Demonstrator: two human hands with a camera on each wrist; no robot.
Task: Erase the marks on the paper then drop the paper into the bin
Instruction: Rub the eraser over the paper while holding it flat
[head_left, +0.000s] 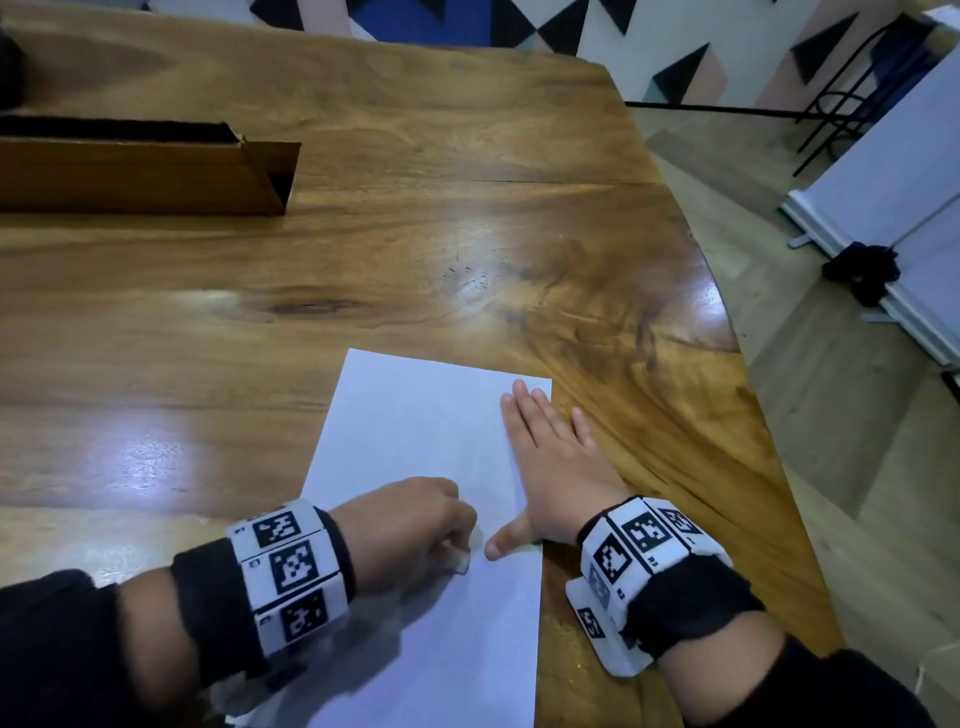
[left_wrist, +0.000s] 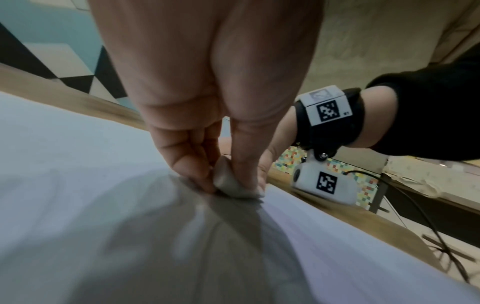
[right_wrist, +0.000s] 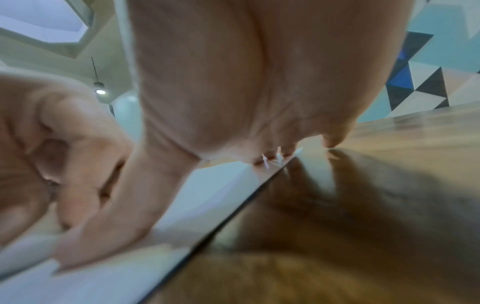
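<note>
paper (head_left: 415, 415) plain white, no marks visible | eraser (left_wrist: 228, 181) off-white/grey | surface (head_left: 415, 208) glossy brown wood, dark grain streaks | wrist bands (head_left: 291, 571) white blocks w/ black square codes on black straps | sleeves (head_left: 52, 649) black | wall (head_left: 649, 41) triangle pattern: black, white, pink, blue | floor (head_left: 831, 467) pale wood

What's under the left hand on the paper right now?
The left hand pinches a small whitish eraser and presses it onto the paper. Any marks beneath the eraser and fingers are covered. The right hand lies flat on the paper's right edge.
</note>
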